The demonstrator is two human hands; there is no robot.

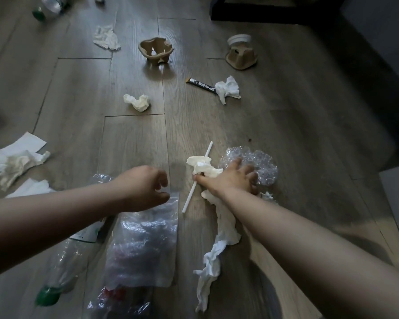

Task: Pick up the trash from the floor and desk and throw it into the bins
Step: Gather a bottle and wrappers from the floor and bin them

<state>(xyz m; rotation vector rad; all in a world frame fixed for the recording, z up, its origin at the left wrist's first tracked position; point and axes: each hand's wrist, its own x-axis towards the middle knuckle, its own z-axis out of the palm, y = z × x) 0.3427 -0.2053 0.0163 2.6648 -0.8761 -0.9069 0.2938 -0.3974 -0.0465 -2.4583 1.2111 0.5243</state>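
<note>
Spreading its fingers on crumpled clear bubble wrap (260,162), the right hand (233,179) has a thin white straw (190,196) beside its thumb; the left hand (143,187) hangs loosely curled, empty.

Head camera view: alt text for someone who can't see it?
A person's right hand reaches onto crumpled clear plastic beside a white straw on a wooden floor; the left hand hovers empty above a plastic bag. Tissues and bottles lie scattered.
</note>
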